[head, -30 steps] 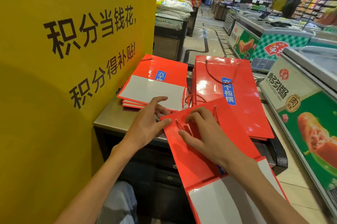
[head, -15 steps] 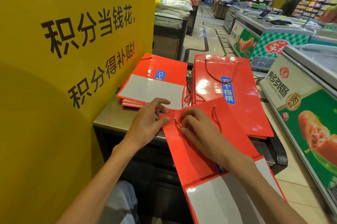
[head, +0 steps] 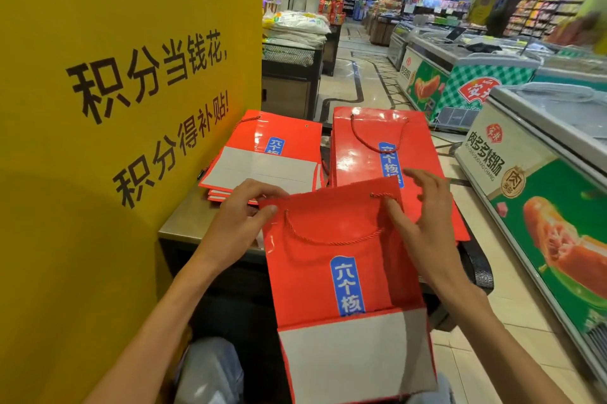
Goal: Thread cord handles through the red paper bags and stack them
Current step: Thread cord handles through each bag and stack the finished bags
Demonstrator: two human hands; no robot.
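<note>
Red paper bag (head: pixel 315 272) lies flat in front of the person, top edge over the near edge of the bench (head: pixel 184 223), bottom fold w/ white panel toward the camera. Red cord handle (head: pixel 328 241) is threaded thru both top holes and droops in a loop across the bag face above the blue label.

Left hand (head: pixel 239 223) pinches the bag's top left corner, thumb on the front, fingers (head: pixel 259 188) curled behind the edge. Right hand (head: pixel 423 223) is at the top right hole: thumb presses on the cord end there; the other fingers (head: pixel 423 180) are spread behind the edge, prob. not gripping, hard to tell from this angle.

On the bench behind: a stack of bags w/ handles (head: pixel 387 153) at right, top one showing its cord loop, and a stack of folded bags (head: pixel 262 157) at left, white bottom panels up, just beside the yellow sign wall (head: pixel 115 107). The two stacks sit side by side w/ a narrow gap.

Freezer cabinets (head: pixel 542 180) run along the right; a shop aisle (head: pixel 354 75) goes back beyond.
</note>
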